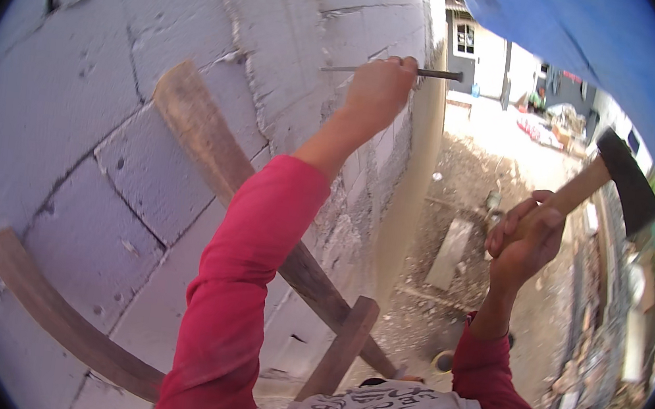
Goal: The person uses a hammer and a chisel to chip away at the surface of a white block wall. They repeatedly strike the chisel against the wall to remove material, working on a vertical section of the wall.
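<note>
My left hand [379, 90] is closed on a long thin metal spike [438, 74], held horizontally against the light grey block wall [73, 114], its flat-headed end pointing right. Whether its tip enters the wall is unclear. To the right, my right hand [526, 233] grips the wooden handle of a hatchet [625, 180], whose dark head is raised at shoulder height, apart from the spike. Beside my left arm, a wooden ladder [207, 136] leans on the wall.
Below runs a dirt path with a plank [448, 253] and rubble. Lumber and debris [594, 328] line the right side. A blue tarp [585, 32] hangs overhead at upper right. Behind, a building [490, 58] has a pile of items [555, 129] outside.
</note>
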`<state>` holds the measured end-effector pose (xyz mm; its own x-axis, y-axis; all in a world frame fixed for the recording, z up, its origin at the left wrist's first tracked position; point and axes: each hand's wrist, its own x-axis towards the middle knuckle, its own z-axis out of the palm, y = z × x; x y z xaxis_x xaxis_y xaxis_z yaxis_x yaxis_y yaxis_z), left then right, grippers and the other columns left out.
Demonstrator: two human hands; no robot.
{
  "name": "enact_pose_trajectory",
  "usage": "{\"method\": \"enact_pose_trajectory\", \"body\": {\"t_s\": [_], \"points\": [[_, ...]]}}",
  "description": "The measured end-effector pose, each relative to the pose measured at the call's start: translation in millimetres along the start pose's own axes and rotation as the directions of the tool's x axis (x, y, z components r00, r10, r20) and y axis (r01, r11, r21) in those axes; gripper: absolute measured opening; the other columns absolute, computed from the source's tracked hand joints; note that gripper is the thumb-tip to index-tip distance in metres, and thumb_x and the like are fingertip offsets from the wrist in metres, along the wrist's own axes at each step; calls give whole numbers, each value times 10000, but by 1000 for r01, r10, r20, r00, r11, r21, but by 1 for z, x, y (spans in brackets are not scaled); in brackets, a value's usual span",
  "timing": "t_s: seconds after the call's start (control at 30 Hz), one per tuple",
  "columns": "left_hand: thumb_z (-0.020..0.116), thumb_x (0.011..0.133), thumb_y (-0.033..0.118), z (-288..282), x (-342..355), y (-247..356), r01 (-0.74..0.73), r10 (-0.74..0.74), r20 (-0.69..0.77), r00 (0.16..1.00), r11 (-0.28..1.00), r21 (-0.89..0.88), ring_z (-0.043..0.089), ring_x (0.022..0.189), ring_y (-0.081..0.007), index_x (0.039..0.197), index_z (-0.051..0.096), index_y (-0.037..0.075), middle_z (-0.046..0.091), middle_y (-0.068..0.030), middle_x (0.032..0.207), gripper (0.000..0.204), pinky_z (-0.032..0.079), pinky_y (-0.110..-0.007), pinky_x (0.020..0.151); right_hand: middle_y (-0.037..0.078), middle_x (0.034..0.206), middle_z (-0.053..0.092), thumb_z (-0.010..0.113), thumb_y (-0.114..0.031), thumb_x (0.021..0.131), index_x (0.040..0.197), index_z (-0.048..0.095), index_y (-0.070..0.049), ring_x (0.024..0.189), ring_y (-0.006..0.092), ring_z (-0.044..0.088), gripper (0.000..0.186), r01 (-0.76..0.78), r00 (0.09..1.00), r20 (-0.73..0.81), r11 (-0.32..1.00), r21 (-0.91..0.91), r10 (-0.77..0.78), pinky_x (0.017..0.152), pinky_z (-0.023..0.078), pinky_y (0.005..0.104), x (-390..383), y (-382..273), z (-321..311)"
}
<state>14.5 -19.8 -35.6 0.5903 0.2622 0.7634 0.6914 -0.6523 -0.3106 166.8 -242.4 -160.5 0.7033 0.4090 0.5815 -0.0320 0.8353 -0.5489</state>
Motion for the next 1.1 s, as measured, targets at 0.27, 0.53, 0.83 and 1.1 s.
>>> {"method": "enact_pose_trajectory", "body": {"t_s": [0.27, 0.53, 0.83, 1.1], "points": [[570, 948, 109, 12, -7, -1, -58, 58, 6, 998, 998, -21, 671, 806, -368, 974, 576, 69, 675, -134, 874, 48, 516, -477, 645, 19, 649, 478, 436, -343, 1083, 1241, 499, 3, 398, 60, 388, 385, -37, 999, -37, 981, -191, 30, 354, 318, 224, -17, 17, -23], [571, 957, 115, 13, -5, -1, -105, 106, -40, 994, 994, 18, 665, 793, -370, 965, 562, 61, 666, -139, 850, 55, 506, -483, 621, 23, 659, 466, 386, -408, 1088, 1212, 525, -1, 396, 71, 395, 447, -124, 991, -61, 990, -62, 120, 337, 341, 231, -10, 34, -39], [593, 950, 129, 11, 0, -3, -76, 79, -79, 994, 997, 33, 674, 800, -352, 954, 577, 78, 691, -112, 875, 54, 509, -465, 610, -5, 628, 493, 395, -343, 1099, 1174, 559, 15, 408, 37, 402, 400, -146, 988, 25, 981, -125, 150, 377, 310, 209, -5, 32, -3], [578, 963, 160, 10, 2, -9, -45, 45, -87, 995, 999, -1, 674, 846, -334, 975, 574, 86, 681, -97, 884, 75, 527, -464, 645, 71, 619, 513, 422, -558, 1041, 950, 556, 14, 412, 133, 454, 595, 408, 906, -216, 887, 218, -364, 319, 363, 265, 36, 0, 44]]}}
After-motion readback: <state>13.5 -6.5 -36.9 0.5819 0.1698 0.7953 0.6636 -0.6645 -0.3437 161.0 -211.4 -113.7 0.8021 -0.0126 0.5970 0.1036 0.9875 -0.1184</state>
